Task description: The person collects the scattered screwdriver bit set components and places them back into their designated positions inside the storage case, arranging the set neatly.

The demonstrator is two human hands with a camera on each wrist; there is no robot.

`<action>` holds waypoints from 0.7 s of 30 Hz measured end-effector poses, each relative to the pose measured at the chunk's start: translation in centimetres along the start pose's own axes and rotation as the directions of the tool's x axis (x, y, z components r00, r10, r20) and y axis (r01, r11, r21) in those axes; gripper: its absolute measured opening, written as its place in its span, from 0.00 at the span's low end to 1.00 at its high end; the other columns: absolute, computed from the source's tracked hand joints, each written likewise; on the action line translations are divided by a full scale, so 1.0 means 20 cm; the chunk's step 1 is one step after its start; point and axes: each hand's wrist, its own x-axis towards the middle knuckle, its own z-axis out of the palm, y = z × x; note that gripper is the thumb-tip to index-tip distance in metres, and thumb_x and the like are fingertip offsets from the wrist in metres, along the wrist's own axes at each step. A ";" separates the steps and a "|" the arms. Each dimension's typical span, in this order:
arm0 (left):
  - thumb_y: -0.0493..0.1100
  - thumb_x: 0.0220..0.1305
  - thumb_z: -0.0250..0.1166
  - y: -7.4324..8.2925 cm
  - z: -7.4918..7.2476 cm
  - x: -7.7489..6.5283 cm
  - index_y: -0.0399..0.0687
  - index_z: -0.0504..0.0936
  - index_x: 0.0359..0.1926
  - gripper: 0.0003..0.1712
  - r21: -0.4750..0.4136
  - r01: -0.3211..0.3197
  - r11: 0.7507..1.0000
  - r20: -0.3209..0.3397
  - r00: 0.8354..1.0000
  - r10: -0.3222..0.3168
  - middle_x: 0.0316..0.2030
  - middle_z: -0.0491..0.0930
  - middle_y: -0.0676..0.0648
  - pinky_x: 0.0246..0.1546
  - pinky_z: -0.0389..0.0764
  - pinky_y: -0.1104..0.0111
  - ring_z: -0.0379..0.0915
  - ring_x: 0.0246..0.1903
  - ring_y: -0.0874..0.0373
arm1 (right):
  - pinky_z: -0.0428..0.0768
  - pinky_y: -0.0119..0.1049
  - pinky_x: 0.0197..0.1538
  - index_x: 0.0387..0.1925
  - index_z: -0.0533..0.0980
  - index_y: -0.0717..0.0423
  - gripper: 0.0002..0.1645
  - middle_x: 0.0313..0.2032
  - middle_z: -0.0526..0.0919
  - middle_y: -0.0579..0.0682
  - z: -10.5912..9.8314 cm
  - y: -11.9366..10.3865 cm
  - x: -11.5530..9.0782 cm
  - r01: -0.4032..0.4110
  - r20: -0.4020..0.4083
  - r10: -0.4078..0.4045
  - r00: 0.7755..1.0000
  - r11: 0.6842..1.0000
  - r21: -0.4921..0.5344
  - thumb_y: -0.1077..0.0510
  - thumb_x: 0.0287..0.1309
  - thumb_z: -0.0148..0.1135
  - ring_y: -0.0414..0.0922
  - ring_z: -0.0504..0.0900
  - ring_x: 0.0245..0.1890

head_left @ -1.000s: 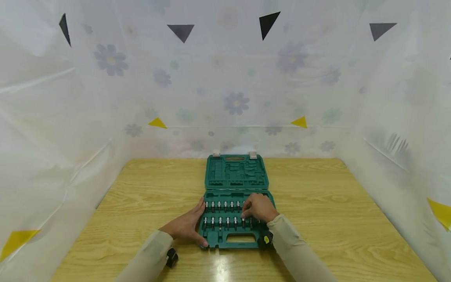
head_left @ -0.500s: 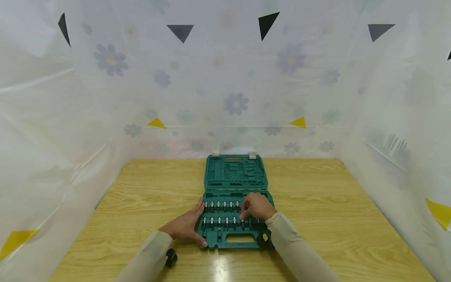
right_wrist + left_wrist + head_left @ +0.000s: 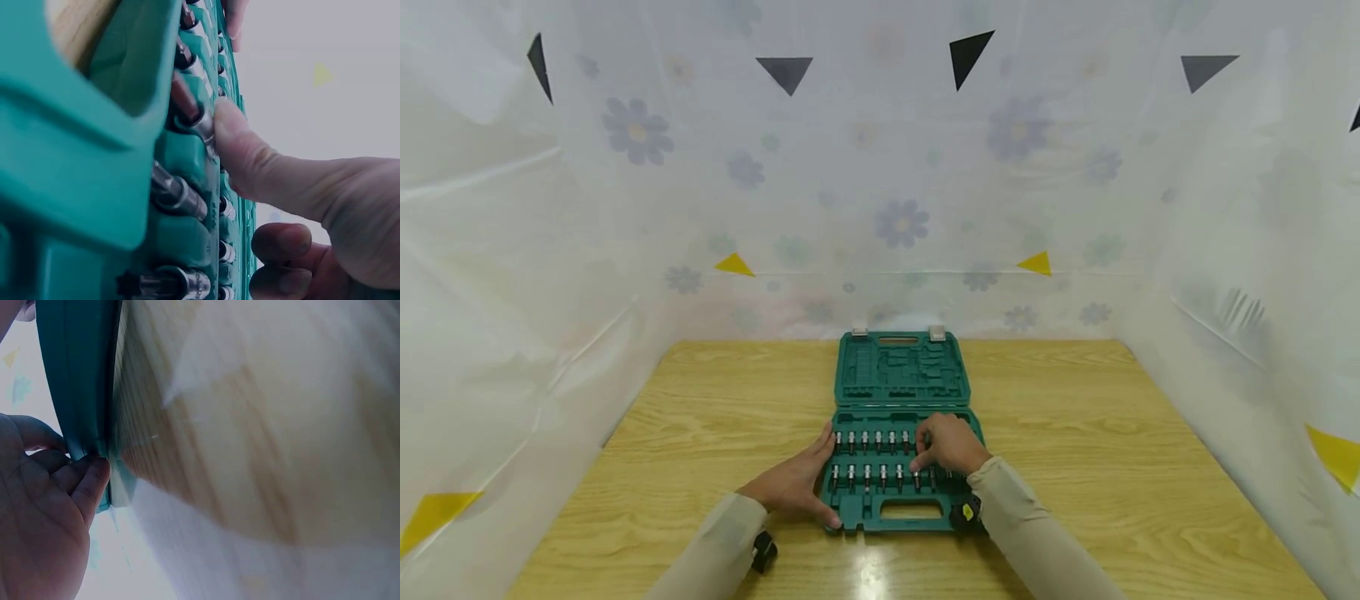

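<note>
A green plastic tool case (image 3: 852, 508) lies unfolded on the table, with two rows of chrome bit sockets (image 3: 883, 475) in its near half. My left hand (image 3: 793, 485) rests along the case's left side, thumb at the near corner and fingers farther up, spread wide. In the left wrist view its fingertips (image 3: 94, 478) touch the green edge. Over the right part of the case, my right hand (image 3: 952, 443) has its thumb on a front-row bit socket (image 3: 201, 125) with a reddish-brown bit, pinching it; the index finger is mostly hidden. Its other fingers are curled.
The case's lid (image 3: 902, 367) lies back, its moulded recesses facing up and two metal latches at its far edge. A wooden table (image 3: 1060, 400) surrounds it. White flower-patterned sheeting (image 3: 820, 183) encloses the back and sides.
My right hand shifts only very slightly at the same front-row socket. The left hand keeps its place on the case. The whole view moves a little.
</note>
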 end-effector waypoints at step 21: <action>0.65 0.39 0.77 0.00 0.00 0.00 0.36 0.35 0.75 0.78 0.015 -0.017 1.000 -0.006 1.000 0.017 0.75 0.26 0.40 0.67 0.55 0.47 0.38 0.72 0.41 | 0.61 0.31 0.19 0.13 0.74 0.48 0.18 0.11 0.69 0.40 0.01 0.01 0.00 0.002 -0.022 -0.002 1.000 1.000 0.010 0.53 0.42 0.77 0.37 0.60 0.12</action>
